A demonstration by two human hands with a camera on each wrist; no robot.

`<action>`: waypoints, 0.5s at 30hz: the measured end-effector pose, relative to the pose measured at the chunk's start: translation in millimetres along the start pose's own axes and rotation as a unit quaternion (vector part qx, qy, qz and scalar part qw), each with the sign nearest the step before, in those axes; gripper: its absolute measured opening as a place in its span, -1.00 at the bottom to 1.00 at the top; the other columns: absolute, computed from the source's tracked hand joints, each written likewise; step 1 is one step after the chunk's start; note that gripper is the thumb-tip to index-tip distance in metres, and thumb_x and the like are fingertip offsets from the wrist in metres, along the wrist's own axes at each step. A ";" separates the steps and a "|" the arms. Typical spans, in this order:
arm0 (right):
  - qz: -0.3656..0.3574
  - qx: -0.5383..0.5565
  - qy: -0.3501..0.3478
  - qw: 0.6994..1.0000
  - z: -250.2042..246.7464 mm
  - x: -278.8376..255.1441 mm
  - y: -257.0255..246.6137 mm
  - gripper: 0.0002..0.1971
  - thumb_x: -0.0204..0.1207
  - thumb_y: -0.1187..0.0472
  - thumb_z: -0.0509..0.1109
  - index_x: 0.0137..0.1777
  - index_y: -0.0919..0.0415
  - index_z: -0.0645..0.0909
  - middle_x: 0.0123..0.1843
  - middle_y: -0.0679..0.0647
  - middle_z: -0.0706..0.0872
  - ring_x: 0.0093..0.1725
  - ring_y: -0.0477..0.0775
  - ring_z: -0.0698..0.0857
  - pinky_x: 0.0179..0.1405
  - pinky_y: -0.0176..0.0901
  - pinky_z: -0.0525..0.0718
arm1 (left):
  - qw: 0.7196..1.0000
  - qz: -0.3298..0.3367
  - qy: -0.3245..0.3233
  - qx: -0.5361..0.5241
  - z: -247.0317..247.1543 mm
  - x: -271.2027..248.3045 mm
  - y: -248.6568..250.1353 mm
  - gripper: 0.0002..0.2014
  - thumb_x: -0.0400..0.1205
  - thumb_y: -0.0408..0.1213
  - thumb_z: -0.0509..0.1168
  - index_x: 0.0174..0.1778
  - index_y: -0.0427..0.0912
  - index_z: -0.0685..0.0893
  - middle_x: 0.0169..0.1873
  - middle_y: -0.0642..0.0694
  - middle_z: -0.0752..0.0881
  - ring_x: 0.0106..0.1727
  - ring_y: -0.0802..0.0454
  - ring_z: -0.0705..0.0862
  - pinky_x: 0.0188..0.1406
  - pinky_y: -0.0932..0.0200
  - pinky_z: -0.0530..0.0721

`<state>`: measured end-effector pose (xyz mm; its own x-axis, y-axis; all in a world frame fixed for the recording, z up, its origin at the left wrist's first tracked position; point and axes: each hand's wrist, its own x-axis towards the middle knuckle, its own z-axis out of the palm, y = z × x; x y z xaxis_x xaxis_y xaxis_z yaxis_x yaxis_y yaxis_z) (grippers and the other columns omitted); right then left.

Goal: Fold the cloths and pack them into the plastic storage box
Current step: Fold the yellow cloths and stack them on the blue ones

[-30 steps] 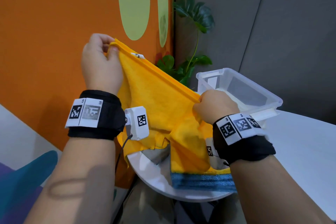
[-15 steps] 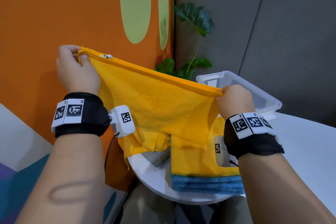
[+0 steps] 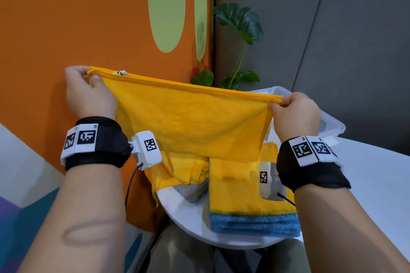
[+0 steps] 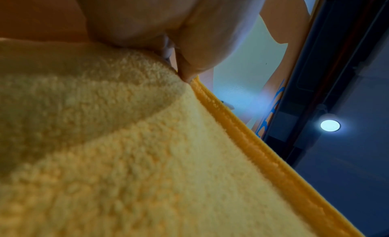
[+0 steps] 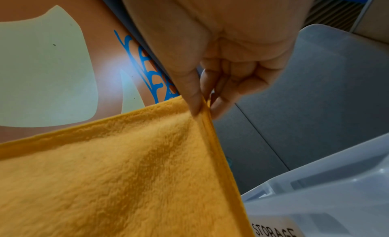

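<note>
Against the orange wall (image 3: 55, 35), above the white tabletop (image 3: 377, 173) with its folded yellow and blue stack (image 3: 250, 206) and clear storage box (image 3: 332, 126), the yellow cloth (image 3: 190, 122) now hangs pulled taut, ready for folding, since the left hand (image 3: 88, 95) and right hand (image 3: 295, 113), each pinching a top corner, have drawn apart

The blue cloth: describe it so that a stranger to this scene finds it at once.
Start at the round white table below the two raised hands. On it lies a neat stack of folded cloths; the blue cloth is the bottom layer, its edge showing nearest the person. Every other cloth in view is yellow.
</note>
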<state>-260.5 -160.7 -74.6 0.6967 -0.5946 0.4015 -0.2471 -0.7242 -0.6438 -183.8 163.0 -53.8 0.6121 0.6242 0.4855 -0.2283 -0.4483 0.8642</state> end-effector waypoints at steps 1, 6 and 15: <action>0.013 0.034 0.010 0.999 -0.8 -1.1 -0.7 -0.83 0.61 0.19 0.30 -0.22 0.12 0.47 -0.27 0.02 0.55 -0.26 0.00 0.53 -0.35 -0.24 0.40 | 1.000 -0.003 0.001 -0.002 0.0 -0.7 -0.6 -0.80 0.72 -0.31 0.10 0.23 -0.08 0.50 -0.15 0.10 0.47 -0.04 0.05 0.48 -0.06 0.22 0.44; 0.018 0.120 0.059 0.991 3.6 -0.1 0.8 -0.85 0.63 0.17 0.29 0.15 0.12 0.60 -0.08 0.02 0.67 -0.07 0.01 0.62 -0.20 -0.22 0.47 | 1.000 -0.020 -0.011 -0.011 1.6 -7.6 -2.0 -0.87 0.73 -0.30 0.09 0.15 -0.01 0.43 -0.22 0.16 0.42 -0.07 0.03 0.49 -0.13 0.21 0.42; 0.029 0.226 0.103 0.968 10.6 -3.2 2.4 -0.88 0.74 0.20 -0.01 0.00 0.14 0.32 -0.34 -0.07 0.42 -0.38 -0.13 0.43 -0.43 -0.28 0.36 | 0.999 0.010 -0.042 -0.031 5.6 -25.9 3.5 -0.89 0.74 -0.33 0.02 0.09 -0.01 0.29 -0.34 0.13 0.37 -0.41 0.24 0.38 -0.38 0.15 0.22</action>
<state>-256.2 -156.9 -84.4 0.5304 -0.7204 0.4469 0.0708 -0.4876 -0.8702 -196.3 141.7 -64.1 0.6682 0.5576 0.4926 -0.2858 -0.4189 0.8619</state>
